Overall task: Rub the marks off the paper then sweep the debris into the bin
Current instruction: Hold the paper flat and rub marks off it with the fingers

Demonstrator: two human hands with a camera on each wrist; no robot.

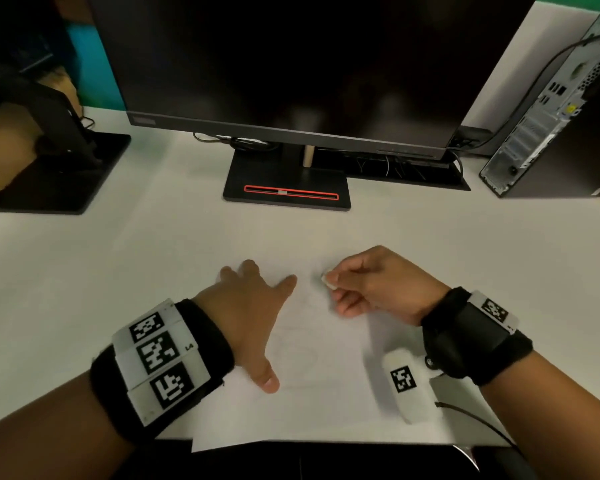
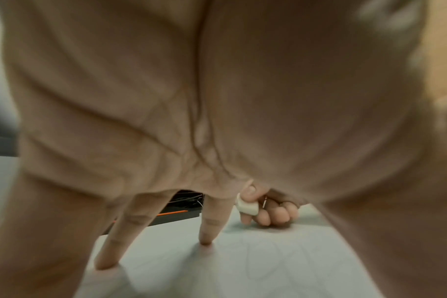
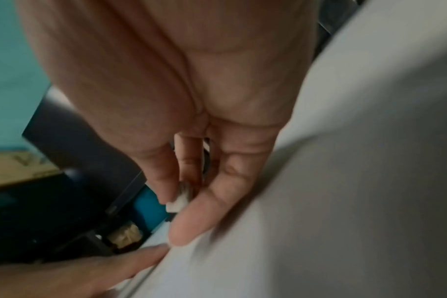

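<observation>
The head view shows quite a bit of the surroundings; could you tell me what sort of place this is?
Most likely an office desk: a dark monitor on its stand, a desktop computer tower at the right, and a white desk.

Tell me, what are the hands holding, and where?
The right hand pinches a small white eraser by its sides between thumb and fingertips. The left hand holds nothing; its spread fingers press flat on the white paper sheet.
</observation>
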